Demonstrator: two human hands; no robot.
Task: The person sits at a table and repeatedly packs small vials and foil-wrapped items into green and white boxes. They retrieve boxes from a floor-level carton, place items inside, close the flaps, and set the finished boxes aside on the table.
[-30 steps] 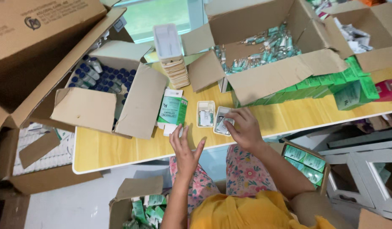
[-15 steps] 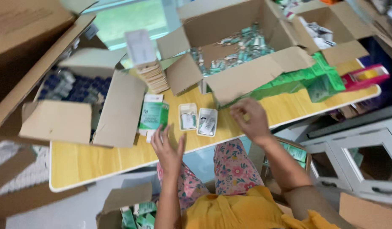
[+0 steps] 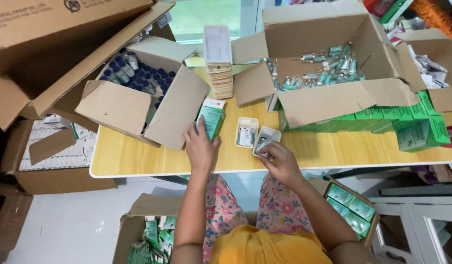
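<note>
My left hand (image 3: 200, 149) grips a small green and white carton (image 3: 211, 117) that stands on the yellow table (image 3: 138, 159). My right hand (image 3: 279, 161) rests on the near end of a small white tray (image 3: 266, 139) with small items in it, fingers curled on its edge. A second white tray (image 3: 246, 131) lies just to the left of it, between the two hands.
A cardboard box of blue-capped vials (image 3: 138, 78) sits at left, a stack of white trays (image 3: 218, 61) behind the carton, a big box of loose vials (image 3: 323, 68) at right above stacked green cartons (image 3: 406, 122). Boxes of green cartons (image 3: 350, 208) stand on the floor.
My left hand has moved up from the table edge onto the green carton. My right hand has moved left from the table onto the right tray.
</note>
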